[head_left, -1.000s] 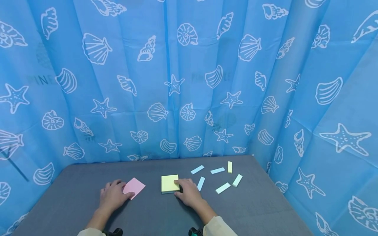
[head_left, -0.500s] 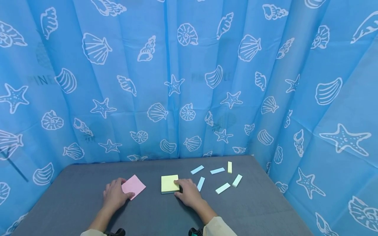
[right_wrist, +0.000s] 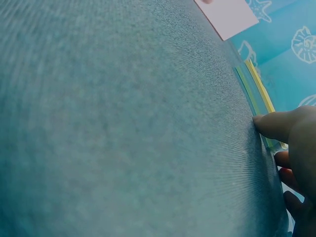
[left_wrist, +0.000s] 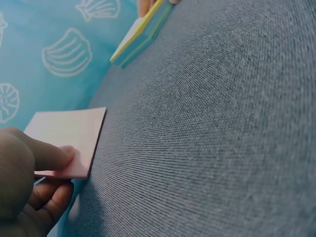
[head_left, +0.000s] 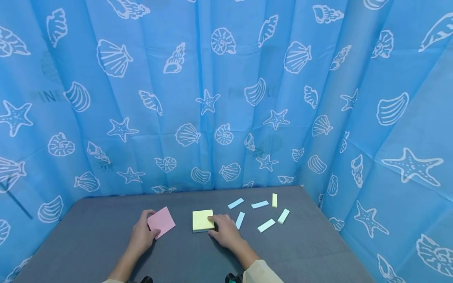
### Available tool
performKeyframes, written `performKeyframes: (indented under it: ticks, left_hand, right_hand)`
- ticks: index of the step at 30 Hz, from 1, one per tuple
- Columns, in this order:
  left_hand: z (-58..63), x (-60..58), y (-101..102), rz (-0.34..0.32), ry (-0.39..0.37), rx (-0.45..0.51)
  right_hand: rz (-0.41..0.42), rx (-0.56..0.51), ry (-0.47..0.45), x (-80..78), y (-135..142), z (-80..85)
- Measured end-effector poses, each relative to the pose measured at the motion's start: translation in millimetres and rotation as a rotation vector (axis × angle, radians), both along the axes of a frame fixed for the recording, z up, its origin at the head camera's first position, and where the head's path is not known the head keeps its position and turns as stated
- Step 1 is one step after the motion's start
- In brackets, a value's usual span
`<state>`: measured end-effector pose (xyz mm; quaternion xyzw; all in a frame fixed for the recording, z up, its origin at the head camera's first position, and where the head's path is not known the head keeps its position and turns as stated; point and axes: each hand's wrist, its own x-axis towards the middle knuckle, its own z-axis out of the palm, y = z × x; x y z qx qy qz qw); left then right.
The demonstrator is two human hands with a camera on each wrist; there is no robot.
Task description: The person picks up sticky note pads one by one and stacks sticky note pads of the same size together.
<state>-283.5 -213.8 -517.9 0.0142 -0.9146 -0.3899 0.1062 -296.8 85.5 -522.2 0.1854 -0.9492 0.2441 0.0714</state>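
A thin pink sticky note pad is pinched in my left hand, thumb on its top face and fingers beneath in the left wrist view, its edge close over the cloth. To its right lies a square stack of sticky note pads, yellow on top with blue and green layers below. My right hand grips this stack at its right side. In the right wrist view the thumb presses the stack's near side, and the other fingers are partly hidden behind it.
Several narrow sticky note strips lie right of the stack: blue strips, pale green strips and a yellow strip. Dark grey cloth covers the table. A blue seashell curtain hangs behind the table and along its right side.
My left hand has moved a little to the right and away from me, tilting and lifting the pink sticky note pad. The right hand and the stack have stayed in place.
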Motion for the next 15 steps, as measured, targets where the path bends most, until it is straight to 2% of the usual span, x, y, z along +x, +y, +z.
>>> performKeyframes:
  ticks: [6, 12, 15]
  left_hand:
    - [1.6, -2.0, -1.2, 0.003, -0.026, 0.138]
    - [2.4, -4.2, 1.9, 0.061, -0.082, 0.288]
    - [1.8, -5.3, 6.5, 0.069, -0.086, 0.357]
  right_hand:
    - [0.004, -0.008, 0.003, 0.5, 0.4, 0.2]
    - [0.006, -0.016, 0.015, 1.3, 0.9, -0.3]
    - [0.013, -0.014, 0.028, 1.7, 0.6, -0.7]
